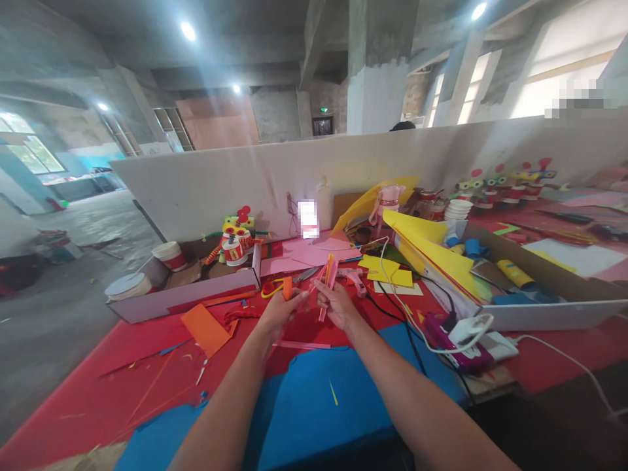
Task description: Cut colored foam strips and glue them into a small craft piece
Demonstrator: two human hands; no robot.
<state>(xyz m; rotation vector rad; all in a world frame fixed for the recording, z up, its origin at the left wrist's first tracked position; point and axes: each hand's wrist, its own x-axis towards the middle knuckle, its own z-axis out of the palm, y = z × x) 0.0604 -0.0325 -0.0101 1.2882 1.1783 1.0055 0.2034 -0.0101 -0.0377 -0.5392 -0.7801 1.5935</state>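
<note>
In the middle of the head view my left hand (283,315) is closed, thumb and fingers pinched to the right, with a small orange paper piece (288,286) standing up out of it. Beside it, my right hand (337,306) grips a bundle of narrow pink paper strips (331,267) with some orange among them. The fingertips of both hands almost meet. Scissors with yellow handles (270,292) lie just behind my left hand. A pink glue gun (354,281) lies beyond my right hand. Below the hands, a long pink strip (304,345) rests on the table.
Left stands a box (196,297) with cups and a paper-cup robot figure (235,239). Right is a box (549,315) of coloured paper and rolls. A purple power strip (456,343) with cables lies nearer. Orange card (206,329) lies left; a white partition (216,186) stands behind.
</note>
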